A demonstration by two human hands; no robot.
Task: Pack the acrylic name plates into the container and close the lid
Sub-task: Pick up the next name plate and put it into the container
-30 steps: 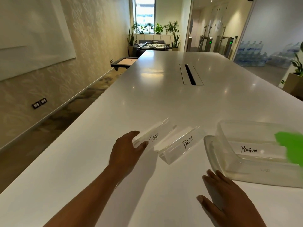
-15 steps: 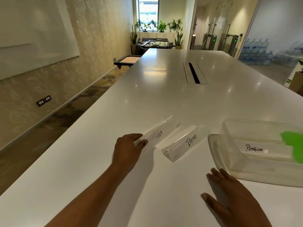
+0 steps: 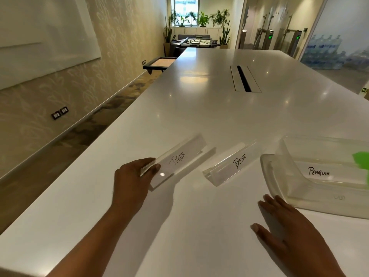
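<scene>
A clear acrylic name plate marked TIGER [image 3: 179, 159] is lifted at its near end off the white table [image 3: 199, 116]. My left hand [image 3: 132, 176] pinches that near end between thumb and fingers. To its right a plate marked BEAR [image 3: 231, 166] lies on the table, untouched. At the far right stands a clear plastic container [image 3: 311, 194] on its lid, with a plate marked PENGUIN [image 3: 319, 171] inside. A green patch [image 3: 361, 162] shows at the container's right edge. My right hand [image 3: 279, 228] rests flat on the table, just in front of the container.
A cable slot [image 3: 243, 78] is set into the table farther back. The table's left edge runs diagonally beside carpeted floor and a wall. A glass partition and water bottles lie beyond the table at the right.
My left hand has closed on the TIGER plate's near end and raised it off the table. My right hand has stayed flat near the container.
</scene>
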